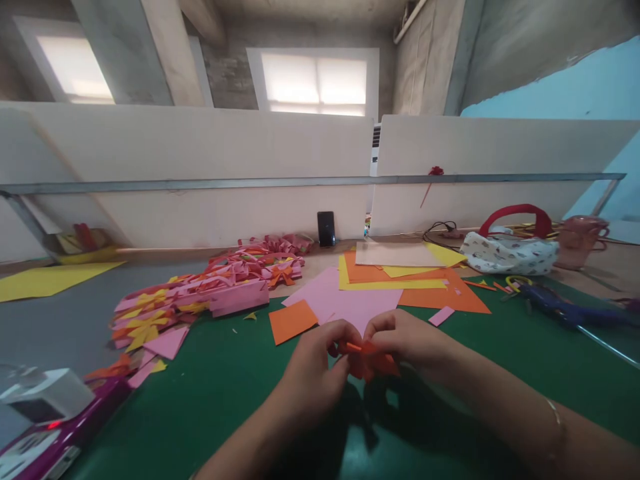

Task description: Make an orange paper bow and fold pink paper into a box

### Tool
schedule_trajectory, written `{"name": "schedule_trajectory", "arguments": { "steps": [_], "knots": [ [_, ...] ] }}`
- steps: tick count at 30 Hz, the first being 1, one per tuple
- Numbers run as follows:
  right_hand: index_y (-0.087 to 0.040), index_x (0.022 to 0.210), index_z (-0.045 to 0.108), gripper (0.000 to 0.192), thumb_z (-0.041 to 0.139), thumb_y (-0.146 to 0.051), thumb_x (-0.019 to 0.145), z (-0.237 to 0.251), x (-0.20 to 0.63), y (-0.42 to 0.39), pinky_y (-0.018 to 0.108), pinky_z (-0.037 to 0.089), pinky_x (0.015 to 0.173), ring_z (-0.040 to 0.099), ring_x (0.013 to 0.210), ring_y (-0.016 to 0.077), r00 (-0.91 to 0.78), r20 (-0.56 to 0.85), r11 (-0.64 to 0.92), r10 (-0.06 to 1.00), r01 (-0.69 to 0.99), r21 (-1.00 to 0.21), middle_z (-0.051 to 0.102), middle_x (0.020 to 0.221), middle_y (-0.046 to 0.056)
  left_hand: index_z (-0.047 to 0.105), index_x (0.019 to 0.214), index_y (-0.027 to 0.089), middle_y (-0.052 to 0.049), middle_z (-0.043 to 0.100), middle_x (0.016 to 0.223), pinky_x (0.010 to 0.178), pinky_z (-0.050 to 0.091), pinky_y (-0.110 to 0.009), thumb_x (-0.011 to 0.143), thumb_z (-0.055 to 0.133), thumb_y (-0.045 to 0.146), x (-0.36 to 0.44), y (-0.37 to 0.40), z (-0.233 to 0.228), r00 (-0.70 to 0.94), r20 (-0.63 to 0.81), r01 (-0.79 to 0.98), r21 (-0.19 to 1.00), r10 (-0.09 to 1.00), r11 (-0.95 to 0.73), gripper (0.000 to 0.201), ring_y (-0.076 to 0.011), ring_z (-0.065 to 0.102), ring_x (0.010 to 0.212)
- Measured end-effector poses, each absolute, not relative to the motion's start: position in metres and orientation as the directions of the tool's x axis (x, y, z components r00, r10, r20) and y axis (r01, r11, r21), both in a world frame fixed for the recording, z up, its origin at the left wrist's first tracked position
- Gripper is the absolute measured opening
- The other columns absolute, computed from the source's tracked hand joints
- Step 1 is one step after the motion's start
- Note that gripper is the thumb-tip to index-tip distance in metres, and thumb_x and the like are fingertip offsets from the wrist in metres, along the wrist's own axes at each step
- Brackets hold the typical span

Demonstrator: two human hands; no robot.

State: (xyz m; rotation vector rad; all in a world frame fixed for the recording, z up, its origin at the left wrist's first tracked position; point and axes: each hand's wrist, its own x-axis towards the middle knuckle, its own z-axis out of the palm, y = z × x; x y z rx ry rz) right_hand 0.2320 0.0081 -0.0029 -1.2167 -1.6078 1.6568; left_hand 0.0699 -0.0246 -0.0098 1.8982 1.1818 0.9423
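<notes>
My left hand (313,373) and my right hand (407,343) meet over the green mat (210,407), both pinching a small folded piece of orange paper (367,360). The fingers hide much of the fold. Just beyond the hands lie an orange square (293,320), a large pink sheet (345,300) and a small pink scrap (441,315).
A heap of pink, orange and yellow paper bows (200,297) lies at the left. Stacked orange, yellow and tan sheets (400,273) sit behind. A glue gun (555,307), patterned bag (510,250), pink cup (583,240), black phone (326,229) and a white device (45,397) surround the mat.
</notes>
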Motion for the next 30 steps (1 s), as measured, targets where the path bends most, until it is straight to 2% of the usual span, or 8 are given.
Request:
{"name": "schedule_trajectory", "arguments": {
  "steps": [3, 10, 16, 22, 26, 30],
  "knots": [
    [-0.015, 0.055, 0.056, 0.003, 0.054, -0.013, 0.056, -0.0041, 0.2335, 0.0107, 0.018, 0.03, 0.042, 0.046, 0.043, 0.0072, -0.471, -0.273, -0.191, 0.839, 0.216, -0.958, 0.054, 0.045, -0.004, 0.053, 0.074, 0.019, 0.001, 0.064, 0.067, 0.071, 0.04, -0.027, 0.068, 0.044, 0.005, 0.0681, -0.0248, -0.008, 0.357, 0.186, 0.403, 0.854, 0.915, -0.33, 0.018, -0.0147, 0.057, 0.071],
    [-0.013, 0.061, 0.062, 0.006, 0.056, -0.015, 0.061, -0.0018, 0.2315, 0.0056, 0.018, 0.034, 0.049, 0.051, 0.054, 0.0086, -0.466, -0.14, -0.011, 0.874, 0.269, -0.963, 0.061, 0.056, 0.0, 0.054, 0.074, 0.019, 0.0, 0.063, 0.069, 0.07, 0.04, -0.027, 0.069, 0.046, 0.007, 0.0672, -0.0246, -0.0094, 0.355, 0.162, 0.435, 0.843, 0.921, -0.317, 0.015, -0.0147, 0.055, 0.071],
    [-0.014, 0.064, 0.062, 0.009, 0.054, -0.014, 0.06, 0.0008, 0.2318, 0.0039, 0.018, 0.031, 0.044, 0.048, 0.049, 0.0082, -0.45, -0.158, -0.014, 0.879, 0.306, -0.952, 0.059, 0.054, -0.001, 0.055, 0.074, 0.019, 0.0, 0.063, 0.073, 0.069, 0.04, -0.026, 0.069, 0.047, 0.008, 0.0661, -0.0219, -0.0097, 0.346, 0.187, 0.445, 0.83, 0.919, -0.337, 0.014, -0.0143, 0.055, 0.072],
    [-0.013, 0.063, 0.063, 0.008, 0.056, -0.014, 0.059, 0.0011, 0.2331, 0.0049, 0.018, 0.032, 0.046, 0.049, 0.052, 0.0079, -0.47, -0.122, 0.033, 0.874, 0.308, -0.951, 0.06, 0.056, -0.001, 0.054, 0.074, 0.019, 0.0, 0.063, 0.071, 0.07, 0.041, -0.026, 0.069, 0.046, 0.008, 0.0658, -0.0237, -0.0098, 0.35, 0.19, 0.442, 0.83, 0.917, -0.34, 0.015, -0.0144, 0.056, 0.072],
    [-0.014, 0.063, 0.064, 0.01, 0.054, -0.014, 0.059, -0.0032, 0.2343, 0.008, 0.02, 0.034, 0.048, 0.054, 0.056, 0.0112, -0.475, -0.156, -0.005, 0.866, 0.304, -0.953, 0.062, 0.055, 0.0, 0.054, 0.072, 0.02, 0.001, 0.063, 0.066, 0.071, 0.041, -0.027, 0.067, 0.048, 0.006, 0.0676, -0.0254, -0.0102, 0.348, 0.182, 0.435, 0.838, 0.92, -0.33, 0.016, -0.0146, 0.056, 0.072],
    [-0.014, 0.064, 0.061, 0.006, 0.059, -0.018, 0.06, -0.0058, 0.2332, 0.0096, 0.02, 0.033, 0.047, 0.055, 0.054, 0.0115, -0.474, -0.216, -0.075, 0.853, 0.298, -0.952, 0.062, 0.055, 0.0, 0.057, 0.074, 0.019, 0.001, 0.063, 0.072, 0.07, 0.041, -0.025, 0.066, 0.049, 0.005, 0.0688, -0.0255, -0.0098, 0.325, 0.219, 0.437, 0.828, 0.92, -0.351, 0.018, -0.014, 0.055, 0.072]
  ]
}}
